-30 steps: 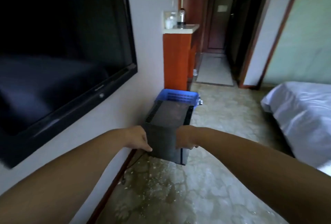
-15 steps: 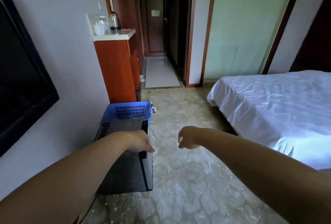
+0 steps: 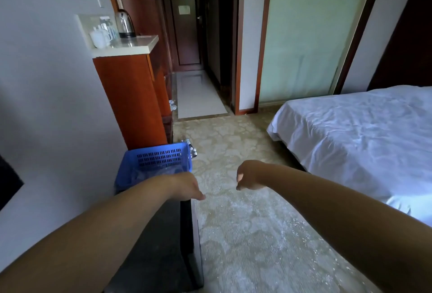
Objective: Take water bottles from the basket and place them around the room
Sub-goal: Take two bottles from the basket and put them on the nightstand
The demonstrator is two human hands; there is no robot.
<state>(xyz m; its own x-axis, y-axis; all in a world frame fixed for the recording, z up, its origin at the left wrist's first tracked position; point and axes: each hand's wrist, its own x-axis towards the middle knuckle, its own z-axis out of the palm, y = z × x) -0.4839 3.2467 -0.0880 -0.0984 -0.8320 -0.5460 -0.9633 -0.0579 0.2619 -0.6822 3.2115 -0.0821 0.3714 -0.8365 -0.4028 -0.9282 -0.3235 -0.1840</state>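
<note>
The left hand [image 3: 187, 187] and right hand [image 3: 249, 175] are leaving the black rectangular box [image 3: 163, 246], grips loosely curled and empty, nearing the blue slotted plastic basket [image 3: 154, 158] left of centre, clear water bottles [image 3: 161, 171] waiting inside.

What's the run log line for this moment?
left hand: empty, above black cabinet | right hand: empty, loosely curled | blue basket: ahead, untouched

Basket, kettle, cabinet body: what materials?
Basket: blue moulded plastic, matte, with slotted vents in the wall.
Kettle: probably polished steel, going by its mirror-like reflections.
Cabinet: reddish wood or veneer, semi-gloss; cannot tell which.
</note>
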